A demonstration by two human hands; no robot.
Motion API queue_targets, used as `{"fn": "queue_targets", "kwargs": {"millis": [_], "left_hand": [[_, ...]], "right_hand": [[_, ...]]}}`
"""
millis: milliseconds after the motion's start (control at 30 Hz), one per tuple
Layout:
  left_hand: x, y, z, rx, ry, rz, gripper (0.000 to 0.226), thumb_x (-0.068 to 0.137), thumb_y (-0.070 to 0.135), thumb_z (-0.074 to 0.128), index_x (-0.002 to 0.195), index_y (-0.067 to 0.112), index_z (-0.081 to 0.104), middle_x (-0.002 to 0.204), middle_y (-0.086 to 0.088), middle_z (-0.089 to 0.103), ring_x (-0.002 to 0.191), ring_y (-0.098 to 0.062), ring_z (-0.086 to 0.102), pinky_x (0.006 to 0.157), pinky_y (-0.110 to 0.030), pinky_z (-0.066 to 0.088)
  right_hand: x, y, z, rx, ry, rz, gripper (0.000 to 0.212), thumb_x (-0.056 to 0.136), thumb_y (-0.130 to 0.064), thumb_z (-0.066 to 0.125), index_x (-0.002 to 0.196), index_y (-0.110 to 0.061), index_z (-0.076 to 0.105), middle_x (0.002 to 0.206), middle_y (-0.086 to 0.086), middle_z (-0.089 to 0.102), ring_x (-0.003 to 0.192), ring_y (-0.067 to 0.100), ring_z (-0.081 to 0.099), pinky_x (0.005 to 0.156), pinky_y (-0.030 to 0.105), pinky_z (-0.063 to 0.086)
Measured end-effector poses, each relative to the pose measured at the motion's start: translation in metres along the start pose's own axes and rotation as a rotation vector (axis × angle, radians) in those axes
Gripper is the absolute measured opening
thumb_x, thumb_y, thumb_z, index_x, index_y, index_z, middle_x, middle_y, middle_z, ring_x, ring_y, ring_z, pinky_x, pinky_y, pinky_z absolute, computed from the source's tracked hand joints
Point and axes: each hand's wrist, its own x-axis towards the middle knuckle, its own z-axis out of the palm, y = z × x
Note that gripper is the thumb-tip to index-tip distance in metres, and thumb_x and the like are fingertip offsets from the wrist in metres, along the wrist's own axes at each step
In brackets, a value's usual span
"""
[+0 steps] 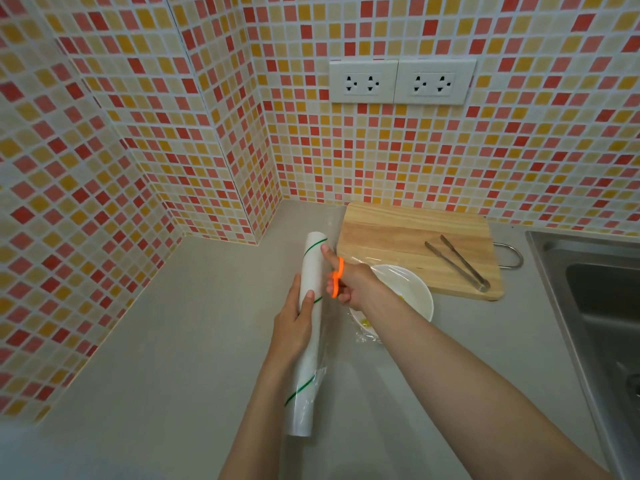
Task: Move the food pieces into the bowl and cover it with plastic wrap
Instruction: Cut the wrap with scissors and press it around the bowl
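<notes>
**Two hands, one sheet: the wrap is to be cut close to the roll**

Head view: the roll of plastic wrap (309, 327) is held upright-tilted above the counter (173, 341) by the left hand (294, 327), its fingers closed round the tube. Orange-handled scissors (336, 277) are gripped in the right hand (349, 285), thumb through a loop; the blades are hidden. The white bowl (415, 289) is seen just right of the roll, near the cutting board (398, 237), film already stretched across it and yellowish food pieces (365, 322) inside. The film is best kept taut and snipped beside the roll, leaving enough overhang to be pressed under the rim. Tongs (457, 263) are left on the board.
</notes>
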Motion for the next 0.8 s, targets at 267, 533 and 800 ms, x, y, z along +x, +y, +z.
{"fn": "queue_targets", "kwargs": {"millis": [267, 533, 800], "left_hand": [[-0.008, -0.003, -0.006, -0.028, -0.001, -0.034, 0.053, 0.095, 0.046, 0.035, 0.146, 0.039, 0.023, 0.152, 0.012, 0.033, 0.137, -0.011, 0.034, 0.104, -0.020, 0.024], [-0.016, -0.004, -0.011, -0.050, 0.004, -0.048, 0.050, 0.095, 0.045, 0.037, 0.144, 0.040, 0.027, 0.147, 0.020, 0.034, 0.136, -0.006, 0.033, 0.107, -0.021, 0.022], [-0.012, -0.015, -0.008, 0.108, -0.054, -0.100, 0.056, 0.097, 0.036, 0.031, 0.146, 0.042, 0.004, 0.154, 0.010, 0.027, 0.138, -0.018, 0.033, 0.098, -0.023, 0.024]], "right_hand": [[0.014, -0.012, 0.000, -0.062, 0.000, 0.007, 0.056, 0.061, -0.063, 0.072, 0.054, -0.012, 0.049, 0.050, 0.007, 0.051, 0.036, 0.014, 0.041, 0.031, 0.018, 0.022], [0.022, -0.018, -0.003, -0.070, 0.039, -0.001, 0.055, 0.063, -0.059, 0.074, 0.052, -0.011, 0.049, 0.049, 0.007, 0.050, 0.032, 0.013, 0.038, 0.028, 0.014, 0.020], [-0.001, -0.050, -0.055, -0.077, 0.057, -0.241, 0.033, 0.074, -0.046, 0.070, 0.080, -0.014, 0.064, 0.057, 0.002, 0.056, 0.042, 0.011, 0.053, 0.042, 0.021, 0.036]]}}
